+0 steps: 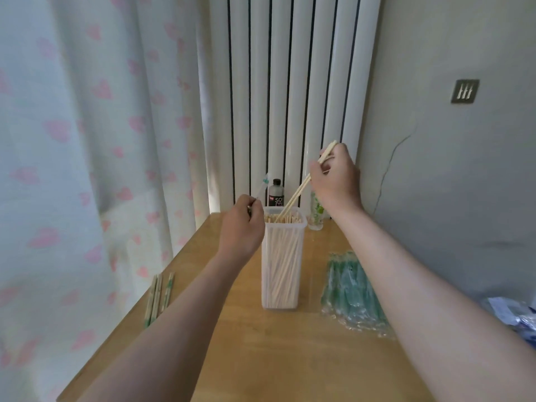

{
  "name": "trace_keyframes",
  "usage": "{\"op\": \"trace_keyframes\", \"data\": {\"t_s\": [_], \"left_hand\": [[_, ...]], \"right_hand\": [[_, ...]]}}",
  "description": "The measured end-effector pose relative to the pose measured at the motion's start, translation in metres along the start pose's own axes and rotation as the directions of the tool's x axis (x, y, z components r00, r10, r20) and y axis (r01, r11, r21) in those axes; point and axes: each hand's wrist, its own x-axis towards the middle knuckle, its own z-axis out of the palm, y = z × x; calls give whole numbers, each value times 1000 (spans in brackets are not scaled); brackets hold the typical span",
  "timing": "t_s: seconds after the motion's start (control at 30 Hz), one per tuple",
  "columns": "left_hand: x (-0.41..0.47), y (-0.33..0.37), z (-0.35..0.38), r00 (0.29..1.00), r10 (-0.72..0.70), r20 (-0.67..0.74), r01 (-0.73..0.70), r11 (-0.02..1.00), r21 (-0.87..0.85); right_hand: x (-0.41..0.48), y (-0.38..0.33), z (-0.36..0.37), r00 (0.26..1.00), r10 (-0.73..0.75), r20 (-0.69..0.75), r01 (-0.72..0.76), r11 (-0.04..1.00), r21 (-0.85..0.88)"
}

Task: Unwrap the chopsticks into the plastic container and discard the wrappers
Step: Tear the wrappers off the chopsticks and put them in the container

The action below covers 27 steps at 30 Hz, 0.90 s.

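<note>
Desk [290,358] hemmed in: curtain [87,140] along the left edge, radiator [290,82] at the far edge, wall [464,184] on the right; open room only in the near middle. Mid-desk, clear of every edge, container [301,226] upright, lid off, packed with bare sticks [282,256]. Just beside it on the right, heap of wrappers [353,291]; along the left edge, close to the drop, a few wrapped pairs [158,297]. At the near right edge, crumpled bag [510,314]. Behind the container, near the radiator, dark bottle [275,192]. Above the container's mouth, right grip [336,175] curled round a bare pair [298,192], pinching its upper part, lower tips tilted down into the mouth among the sticks. Just left of the rim, left grip [242,224] curled, pinching a wrapper [261,187] pointing up and away; contact with the container not clear
</note>
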Motion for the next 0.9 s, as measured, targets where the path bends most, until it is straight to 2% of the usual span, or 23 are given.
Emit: {"op": "trace_keyframes", "data": {"t_s": [0.07,0.17,0.3,0.37,0.5,0.63,0.7,0.9], "left_hand": [[1,-4,1,1000,7,1,-7,1000,-1],[5,-14,2,1000,3,-17,-4,1000,-12],[8,-31,3,999,-25,-25,24,999,-47],[9,-38,4,999,-30,-37,28,998,-60],[11,-48,6,998,-14,-64,12,999,-30],[11,-57,10,999,-16,-31,13,997,-74],[10,-59,12,1000,-15,-19,14,997,-80],[5,-54,17,999,-20,47,27,988,-149]], "right_hand": [[-1,4,12,997,-45,70,53,993,-109],[-6,9,26,977,-81,198,116,978,-171],[-8,19,42,924,-33,382,140,956,-257],[-8,25,49,865,13,502,181,924,-336],[-3,32,64,688,164,707,254,858,-446],[0,21,68,558,291,777,382,741,-552],[2,19,71,539,327,777,400,712,-577],[4,18,72,509,357,783,303,778,-551]]}}
